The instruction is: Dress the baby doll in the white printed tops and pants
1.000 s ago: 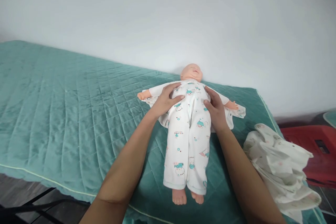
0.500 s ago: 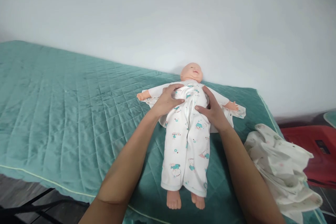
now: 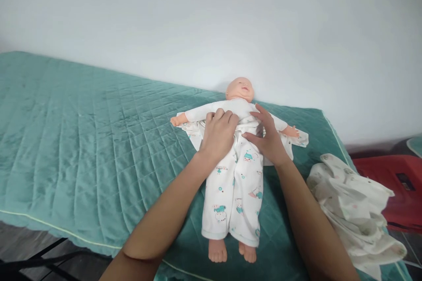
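Note:
A baby doll (image 3: 239, 89) lies on its back with its arms spread and its bare feet towards me. It wears a plain white top and white printed trousers (image 3: 244, 184). An opened printed shirt (image 3: 191, 134) lies beneath its back and arms. My left hand (image 3: 220, 131) is closed on the trousers' upper edge at the belly, knuckles up, its fingertips hidden. My right hand (image 3: 267, 136) rests at the other side of the waist, thumb and fingers apart, touching the cloth.
A green quilted cover (image 3: 99, 153) spreads under the doll, against a white wall (image 3: 165, 22). Crumpled white printed cloth (image 3: 349, 210) lies at the right edge. Beside it stands a red object (image 3: 392, 184), and dark metal legs (image 3: 49, 250) show at the lower left.
My left hand has moved right over the belly and its fingers have curled in. The trousers' top has come down from the chest, baring the white top. My right hand has barely shifted.

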Demonstrator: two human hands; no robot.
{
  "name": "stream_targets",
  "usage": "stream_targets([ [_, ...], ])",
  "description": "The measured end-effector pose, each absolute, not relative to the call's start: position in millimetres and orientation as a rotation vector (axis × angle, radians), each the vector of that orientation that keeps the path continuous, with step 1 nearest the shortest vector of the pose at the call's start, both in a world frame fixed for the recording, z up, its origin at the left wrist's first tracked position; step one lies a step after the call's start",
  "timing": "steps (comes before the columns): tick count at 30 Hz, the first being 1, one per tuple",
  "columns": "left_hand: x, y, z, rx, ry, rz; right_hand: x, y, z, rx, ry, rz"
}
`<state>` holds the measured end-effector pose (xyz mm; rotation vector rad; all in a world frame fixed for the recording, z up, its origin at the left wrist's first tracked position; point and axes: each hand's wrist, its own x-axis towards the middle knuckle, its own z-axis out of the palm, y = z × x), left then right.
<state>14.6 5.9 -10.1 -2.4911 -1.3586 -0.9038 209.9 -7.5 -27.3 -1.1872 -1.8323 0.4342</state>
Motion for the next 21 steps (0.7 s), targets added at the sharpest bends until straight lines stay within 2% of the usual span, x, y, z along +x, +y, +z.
stream_targets([
  [8,4,17,-25,-2.451,-1.069,-1.139,198,-16,-22,-1.153,-1.858,0.212],
  [21,2,24,-33,-2.514,-1.119,-1.377,194,-16,-24,-1.263,-1.922,0.298],
])
